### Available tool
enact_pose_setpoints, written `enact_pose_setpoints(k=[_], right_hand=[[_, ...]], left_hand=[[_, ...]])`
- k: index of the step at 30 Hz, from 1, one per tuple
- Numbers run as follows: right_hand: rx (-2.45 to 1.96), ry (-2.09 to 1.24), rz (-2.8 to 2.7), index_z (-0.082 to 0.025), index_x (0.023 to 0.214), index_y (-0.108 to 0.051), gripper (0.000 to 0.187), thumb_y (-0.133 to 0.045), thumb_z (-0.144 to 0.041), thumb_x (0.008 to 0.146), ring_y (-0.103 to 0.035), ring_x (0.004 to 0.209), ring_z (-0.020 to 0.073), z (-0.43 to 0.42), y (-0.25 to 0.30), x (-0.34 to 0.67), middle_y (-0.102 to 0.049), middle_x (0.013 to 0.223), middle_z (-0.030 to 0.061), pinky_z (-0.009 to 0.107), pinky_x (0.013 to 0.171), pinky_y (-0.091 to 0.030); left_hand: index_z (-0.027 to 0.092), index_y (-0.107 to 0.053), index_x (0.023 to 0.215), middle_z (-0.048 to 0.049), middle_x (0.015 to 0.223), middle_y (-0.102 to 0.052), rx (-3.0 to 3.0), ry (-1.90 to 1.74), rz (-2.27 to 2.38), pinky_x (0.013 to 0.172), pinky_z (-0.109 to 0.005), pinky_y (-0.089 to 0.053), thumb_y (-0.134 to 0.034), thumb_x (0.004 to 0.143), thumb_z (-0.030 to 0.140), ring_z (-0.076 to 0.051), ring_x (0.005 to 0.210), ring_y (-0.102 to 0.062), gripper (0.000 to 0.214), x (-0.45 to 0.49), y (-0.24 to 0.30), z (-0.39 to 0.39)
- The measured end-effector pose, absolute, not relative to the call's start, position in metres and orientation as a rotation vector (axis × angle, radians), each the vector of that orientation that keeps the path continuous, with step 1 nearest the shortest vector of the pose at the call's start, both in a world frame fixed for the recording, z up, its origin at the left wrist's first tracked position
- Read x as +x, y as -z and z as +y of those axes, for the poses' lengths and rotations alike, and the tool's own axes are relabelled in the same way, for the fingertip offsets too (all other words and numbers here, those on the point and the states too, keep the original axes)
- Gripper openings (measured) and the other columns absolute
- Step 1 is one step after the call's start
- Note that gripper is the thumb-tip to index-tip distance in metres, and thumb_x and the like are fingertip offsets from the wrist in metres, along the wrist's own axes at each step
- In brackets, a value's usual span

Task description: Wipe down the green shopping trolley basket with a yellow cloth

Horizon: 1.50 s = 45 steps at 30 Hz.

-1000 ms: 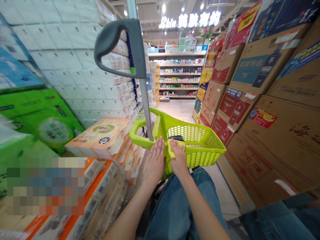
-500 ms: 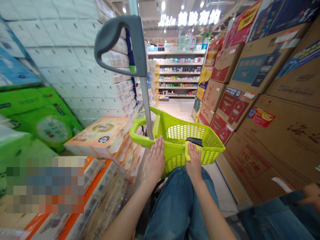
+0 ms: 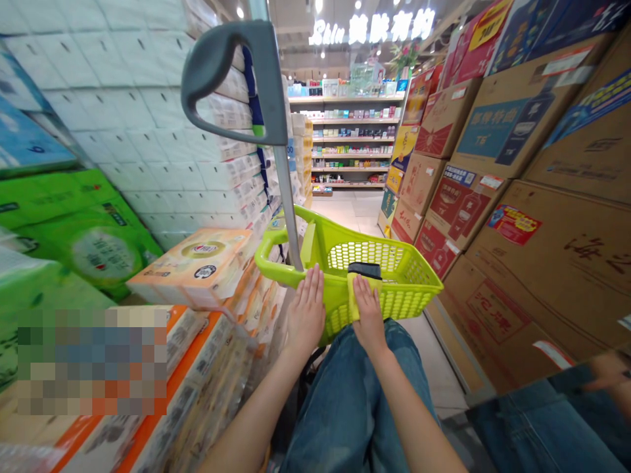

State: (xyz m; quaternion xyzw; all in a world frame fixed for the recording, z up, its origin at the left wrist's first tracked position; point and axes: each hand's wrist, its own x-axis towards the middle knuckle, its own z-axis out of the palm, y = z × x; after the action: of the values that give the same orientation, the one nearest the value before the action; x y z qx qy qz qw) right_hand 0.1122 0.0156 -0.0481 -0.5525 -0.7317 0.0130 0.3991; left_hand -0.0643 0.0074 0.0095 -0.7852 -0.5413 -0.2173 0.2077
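A lime-green shopping basket [image 3: 411, 303] with perforated sides stands in front of my knees, tilted in view. A metal pole rises at its left part, with a grey loop handle [image 3: 273, 82] high up. My left hand [image 3: 307, 309] lies flat against the basket's near side, close to the pole's foot, fingers stretched and together. Over the near rim is folded a yellow and dark grey cloth [image 3: 365, 270]. My right hand [image 3: 369, 312] presses and holds this cloth against the rim, its fingers on the yellow side.
Cardboard cartons [image 3: 547, 276] are stacked along the right. White tissue packs [image 3: 172, 118] and an orange-topped pack [image 3: 197, 263] crowd the left. Shelves [image 3: 352, 141] stand at the aisle's far end. At lower right, a person's denim-clad leg [image 3: 557, 420] and part of a hand show.
My right hand has slid left along the near rim with the cloth, closer to my left hand. The left hand stays against the basket. The view has shifted slightly.
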Motion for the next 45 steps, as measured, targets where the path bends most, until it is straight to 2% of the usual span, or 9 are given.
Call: enact_pose_setpoints(k=[6, 12, 16, 21, 25, 30, 34, 42, 45], right_hand=[[-1.477, -0.094, -1.637, -0.017, 0.154, -0.023, 0.086, -0.034, -0.001, 0.07, -0.018, 0.15, 0.0232, 0.02, 0.045, 0.097, -0.03, 0.159, 0.0088, 0.057, 0.121, -0.016], [-1.204, -0.151, -1.862, -0.02, 0.154, -0.026, 0.087, -0.037, -0.001, 0.07, -0.021, 0.149, 0.0172, 0.018, 0.012, 0.042, -0.03, 0.159, 0.0036, 0.046, 0.123, -0.017], [-1.28, -0.088, -1.895, -0.022, 0.155, -0.021, 0.089, -0.035, 0.0, 0.07, -0.02, 0.15, 0.017, 0.017, 0.029, 0.08, -0.029, 0.16, 0.003, 0.047, 0.123, -0.017], [-1.478, -0.007, -1.729, -0.022, 0.154, -0.023, 0.087, -0.035, -0.001, 0.071, -0.021, 0.149, 0.0213, 0.018, 0.061, 0.141, -0.032, 0.159, 0.0059, 0.053, 0.121, -0.019], [-1.492, -0.064, -1.611, -0.02, 0.154, -0.024, 0.088, -0.036, -0.002, 0.07, -0.019, 0.15, 0.0234, 0.02, 0.055, 0.123, -0.031, 0.159, 0.0069, 0.056, 0.121, -0.017], [-1.21, -0.286, -1.785, -0.021, 0.153, -0.029, 0.085, -0.034, -0.001, 0.071, -0.019, 0.15, 0.0169, 0.021, 0.017, 0.055, -0.031, 0.159, 0.0023, 0.048, 0.124, -0.013], [-1.158, -0.305, -1.818, -0.022, 0.153, -0.029, 0.084, -0.035, -0.002, 0.071, -0.02, 0.149, 0.0155, 0.019, 0.01, 0.048, -0.03, 0.159, 0.0016, 0.045, 0.124, -0.014], [-1.439, -0.117, -1.702, -0.021, 0.153, -0.028, 0.087, -0.034, -0.001, 0.068, -0.02, 0.15, 0.0201, 0.02, 0.057, 0.135, -0.031, 0.159, 0.0044, 0.052, 0.121, -0.017], [-1.498, -0.143, -1.544, -0.02, 0.152, -0.03, 0.084, -0.035, -0.003, 0.07, -0.021, 0.15, 0.0234, 0.026, 0.063, 0.134, -0.032, 0.158, 0.0066, 0.057, 0.12, -0.016]], left_hand=[[0.006, -0.009, 0.155, -0.0136, 0.162, -0.013, -2.19, 0.644, -1.51, 0.122, -0.042, -0.022, -0.043, 0.086, 0.012, -0.024, 0.151, -0.009, 0.077, -0.063, -0.007, 0.007], [0.009, -0.003, 0.155, -0.0121, 0.163, -0.013, -2.156, 0.654, -1.497, 0.122, -0.041, -0.024, -0.038, 0.087, 0.008, -0.022, 0.151, -0.01, 0.077, -0.065, -0.003, 0.01], [0.006, -0.005, 0.155, -0.0141, 0.162, -0.012, -2.191, 0.627, -1.495, 0.122, -0.042, -0.023, -0.042, 0.087, 0.013, -0.023, 0.151, -0.009, 0.077, -0.065, -0.007, 0.009], [0.006, -0.008, 0.155, -0.0131, 0.162, -0.01, -2.207, 0.644, -1.506, 0.122, -0.041, -0.02, -0.043, 0.086, 0.014, -0.023, 0.151, -0.008, 0.077, -0.065, -0.009, 0.007], [0.005, -0.009, 0.155, -0.0131, 0.162, -0.01, -2.197, 0.623, -1.518, 0.123, -0.041, -0.019, -0.044, 0.086, 0.014, -0.023, 0.151, -0.006, 0.077, -0.064, -0.007, 0.008], [0.008, -0.003, 0.155, -0.0118, 0.163, -0.011, -2.172, 0.615, -1.513, 0.122, -0.041, -0.022, -0.04, 0.086, 0.01, -0.022, 0.151, -0.008, 0.078, -0.065, -0.007, 0.007], [0.008, -0.004, 0.155, -0.0118, 0.163, -0.012, -2.176, 0.599, -1.511, 0.123, -0.041, -0.022, -0.038, 0.087, 0.008, -0.022, 0.151, -0.007, 0.077, -0.065, -0.009, 0.006], [0.005, -0.004, 0.155, -0.0132, 0.162, -0.008, -2.209, 0.582, -1.538, 0.123, -0.041, -0.02, -0.044, 0.088, 0.016, -0.023, 0.151, -0.005, 0.079, -0.063, -0.011, 0.006], [0.005, -0.003, 0.154, -0.0133, 0.162, -0.008, -2.207, 0.589, -1.541, 0.123, -0.042, -0.02, -0.044, 0.087, 0.015, -0.023, 0.151, -0.005, 0.079, -0.063, -0.01, 0.006]])
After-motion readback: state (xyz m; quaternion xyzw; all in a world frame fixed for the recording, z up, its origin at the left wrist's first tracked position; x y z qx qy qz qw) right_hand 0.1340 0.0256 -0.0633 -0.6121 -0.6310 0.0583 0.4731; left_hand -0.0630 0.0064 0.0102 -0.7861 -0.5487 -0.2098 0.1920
